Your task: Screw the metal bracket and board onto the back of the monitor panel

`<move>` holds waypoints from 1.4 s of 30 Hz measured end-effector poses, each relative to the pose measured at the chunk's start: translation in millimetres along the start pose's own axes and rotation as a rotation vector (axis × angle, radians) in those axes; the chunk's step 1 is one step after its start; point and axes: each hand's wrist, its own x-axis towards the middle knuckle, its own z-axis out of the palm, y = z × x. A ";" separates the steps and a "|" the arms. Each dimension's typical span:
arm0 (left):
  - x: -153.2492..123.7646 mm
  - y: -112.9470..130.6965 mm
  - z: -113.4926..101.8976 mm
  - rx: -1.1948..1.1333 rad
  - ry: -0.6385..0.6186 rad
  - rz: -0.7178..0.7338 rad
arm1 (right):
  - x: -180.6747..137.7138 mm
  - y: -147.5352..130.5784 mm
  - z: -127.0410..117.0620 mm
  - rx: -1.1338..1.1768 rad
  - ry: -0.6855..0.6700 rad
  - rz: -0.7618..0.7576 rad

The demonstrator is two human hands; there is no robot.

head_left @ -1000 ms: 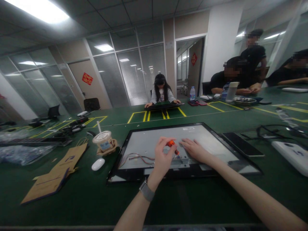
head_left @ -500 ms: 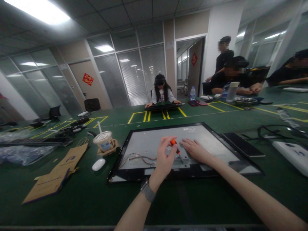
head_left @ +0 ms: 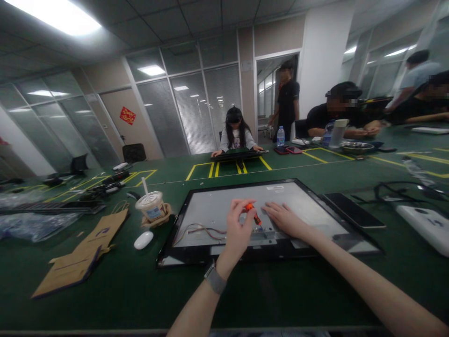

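Has the screwdriver (head_left: 257, 219) in the left hand (head_left: 239, 223), over the bracket (head_left: 269, 237); rests the right hand (head_left: 285, 219) on the panel (head_left: 312, 201). Finds wires (head_left: 203, 228) left of the left hand, farther left the case (head_left: 143, 240), the cup (head_left: 151, 203) behind it, then the paper bag (head_left: 91, 243); spots the flat device (head_left: 354, 210) right of the right hand, the bottle (head_left: 280, 137) well ahead.

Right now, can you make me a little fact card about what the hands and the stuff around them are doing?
Left hand: holds an orange tool, maybe a screwdriver, tilted
Right hand: flat on the panel
Wires: on the panel, beside the left hand
Left of panel: cup with straw, paper bag
Right of panel: dark flat slab
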 end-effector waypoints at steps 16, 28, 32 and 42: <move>1.0 0.9 -0.8 0.000 -0.040 0.009 | -0.6 0.7 -0.3 0.006 0.004 0.002; -1.1 2.0 -1.0 -0.079 -0.036 -0.009 | -1.1 -0.1 -2.6 0.019 -0.013 0.005; 0.3 1.9 -1.7 0.014 0.018 0.032 | -0.6 0.3 -1.3 0.031 -0.003 0.001; -1.6 5.3 0.2 -0.018 -0.081 0.028 | -0.7 -3.2 -4.0 0.008 -0.022 0.016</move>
